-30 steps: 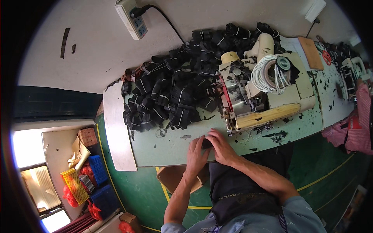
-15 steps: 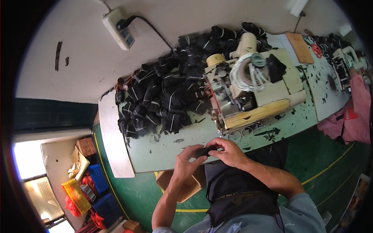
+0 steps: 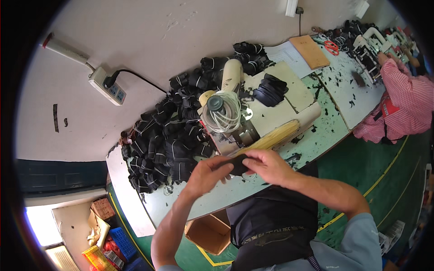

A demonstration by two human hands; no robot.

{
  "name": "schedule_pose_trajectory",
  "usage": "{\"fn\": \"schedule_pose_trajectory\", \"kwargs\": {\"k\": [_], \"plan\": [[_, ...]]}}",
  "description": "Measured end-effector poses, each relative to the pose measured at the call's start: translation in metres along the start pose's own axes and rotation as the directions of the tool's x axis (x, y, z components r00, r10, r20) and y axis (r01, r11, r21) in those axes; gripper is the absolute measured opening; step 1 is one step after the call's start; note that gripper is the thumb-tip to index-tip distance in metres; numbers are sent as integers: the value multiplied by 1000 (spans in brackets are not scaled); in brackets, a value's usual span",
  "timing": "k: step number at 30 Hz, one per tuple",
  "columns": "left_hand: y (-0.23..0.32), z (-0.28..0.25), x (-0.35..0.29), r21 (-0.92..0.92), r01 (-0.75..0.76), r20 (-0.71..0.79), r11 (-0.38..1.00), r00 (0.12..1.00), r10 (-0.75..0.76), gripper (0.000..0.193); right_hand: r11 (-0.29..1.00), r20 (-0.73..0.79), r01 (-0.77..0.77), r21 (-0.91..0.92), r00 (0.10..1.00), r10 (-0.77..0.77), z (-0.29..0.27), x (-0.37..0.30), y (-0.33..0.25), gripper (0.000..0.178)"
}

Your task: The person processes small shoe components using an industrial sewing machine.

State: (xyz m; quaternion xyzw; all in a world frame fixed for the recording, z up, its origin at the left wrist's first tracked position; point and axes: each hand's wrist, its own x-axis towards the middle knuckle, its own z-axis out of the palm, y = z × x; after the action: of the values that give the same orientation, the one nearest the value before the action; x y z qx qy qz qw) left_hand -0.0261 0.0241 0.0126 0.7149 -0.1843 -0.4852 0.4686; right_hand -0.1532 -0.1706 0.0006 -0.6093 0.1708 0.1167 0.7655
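Note:
A small piece of black fabric [image 3: 238, 165] is stretched between my two hands, above the table's front edge and close to the sewing machine. My left hand [image 3: 206, 175] pinches its left end between thumb and fingers. On the other end, my right hand [image 3: 270, 167] grips with thumb and fingertips. Just beyond stands the cream sewing machine [image 3: 280, 118], its yellowish front strip partly behind my hands. A cone of white thread [image 3: 224, 119] sits on the machine, and a small stack of black fabric pieces [image 3: 270, 90] lies on its top.
Bundles of black fabric [image 3: 156, 149] tied with white bands cover the table's left and back. A cardboard box [image 3: 209, 235] stands below the front edge. To the right are red scissors [image 3: 331, 47], a brown board [image 3: 309, 52] and a person in a pink checked sleeve [image 3: 402, 90].
Both hands have moved forward to the machine's front edge with the black fabric, which now shows wider between them. The view has shifted, bringing more of the right-hand table in.

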Motion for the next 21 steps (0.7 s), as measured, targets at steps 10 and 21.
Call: {"fn": "schedule_pose_trajectory", "kwargs": {"k": [10,21], "plan": [[10,-21,34,-21,232,-35,973,972,-232,26,414,106,365,-834,843,-528,-49,29,-18,28],[11,-23,28,29,242,-83,970,967,-239,25,572,42,172,-802,972,-233,-57,29,-33,12]]}}
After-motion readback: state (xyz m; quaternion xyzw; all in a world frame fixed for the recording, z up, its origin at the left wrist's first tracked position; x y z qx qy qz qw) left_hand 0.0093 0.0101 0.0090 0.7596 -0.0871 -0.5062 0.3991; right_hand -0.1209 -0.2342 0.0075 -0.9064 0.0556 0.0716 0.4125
